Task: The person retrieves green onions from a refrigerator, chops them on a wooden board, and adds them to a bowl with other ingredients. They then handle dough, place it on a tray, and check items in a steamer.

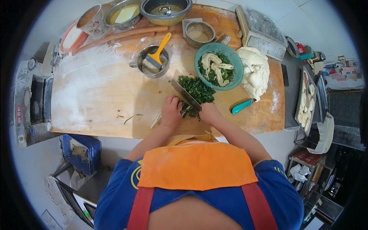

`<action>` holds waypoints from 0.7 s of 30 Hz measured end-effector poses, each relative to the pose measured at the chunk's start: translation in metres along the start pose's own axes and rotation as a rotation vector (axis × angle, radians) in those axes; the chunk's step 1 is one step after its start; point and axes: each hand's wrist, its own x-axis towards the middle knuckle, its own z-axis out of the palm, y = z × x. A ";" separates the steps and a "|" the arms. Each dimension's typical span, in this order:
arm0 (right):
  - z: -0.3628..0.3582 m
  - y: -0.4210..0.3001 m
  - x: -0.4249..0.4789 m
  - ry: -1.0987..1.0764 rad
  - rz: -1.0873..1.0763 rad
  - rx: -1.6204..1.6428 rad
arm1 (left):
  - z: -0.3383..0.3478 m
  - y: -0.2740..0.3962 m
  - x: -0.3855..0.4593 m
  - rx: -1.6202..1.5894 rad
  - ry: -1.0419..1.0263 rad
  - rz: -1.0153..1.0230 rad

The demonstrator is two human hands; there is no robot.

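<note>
My right hand (pixel 209 113) grips a cleaver (pixel 187 95), its broad blade slanting up and left across the wooden table. To the left of the blade, my left hand (pixel 171 112) presses on uncut green stalks, its fingertips close to the steel. A white stalk end (pixel 155 120) sticks out beside that hand. Chopped greens (pixel 197 88) are heaped along the far right side of the blade. Just beyond the heap sits a green plastic bowl (pixel 199 75) holding more chopped greens and strips of dough (pixel 220 69). The cleaver's handle is hidden inside my fist.
A large dough mass (pixel 254 70) and a teal-handled tool (pixel 242 106) lie at right. A metal cup (pixel 140 65) holds a yellow-handled brush (pixel 162 46). Farther back are a small metal bowl (pixel 211 40), rolling pins (pixel 126 36) and a scale (pixel 263 43). A tray with dough pieces (pixel 305 109) stands far right.
</note>
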 end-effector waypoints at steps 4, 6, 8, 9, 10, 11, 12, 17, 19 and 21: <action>-0.030 0.002 -0.038 0.094 0.065 0.272 | -0.010 -0.001 -0.004 -0.125 -0.119 -0.204; -0.036 0.009 -0.051 0.096 0.169 0.397 | -0.010 0.006 -0.004 -0.003 -0.130 -0.172; -0.035 0.019 -0.056 0.104 0.221 0.452 | -0.002 0.026 -0.011 0.241 -0.086 -0.086; -0.031 0.026 -0.056 0.112 0.221 0.446 | 0.000 0.031 -0.016 0.286 -0.110 -0.093; -0.027 0.032 -0.056 0.120 0.221 0.439 | 0.001 0.036 -0.021 0.331 -0.133 -0.100; -0.023 0.037 -0.056 0.154 0.161 0.425 | 0.003 0.040 -0.024 0.377 -0.154 -0.109; -0.018 0.041 -0.058 0.189 0.101 0.411 | 0.004 0.041 -0.027 0.383 -0.151 -0.102; -0.016 0.046 -0.069 0.204 0.035 0.423 | 0.012 0.007 -0.032 0.424 -0.117 -0.029; -0.014 0.050 -0.070 0.193 0.035 0.446 | 0.019 0.006 -0.024 0.405 -0.061 -0.067; -0.009 0.055 -0.068 0.170 0.028 0.445 | 0.026 0.009 -0.019 0.396 -0.032 -0.104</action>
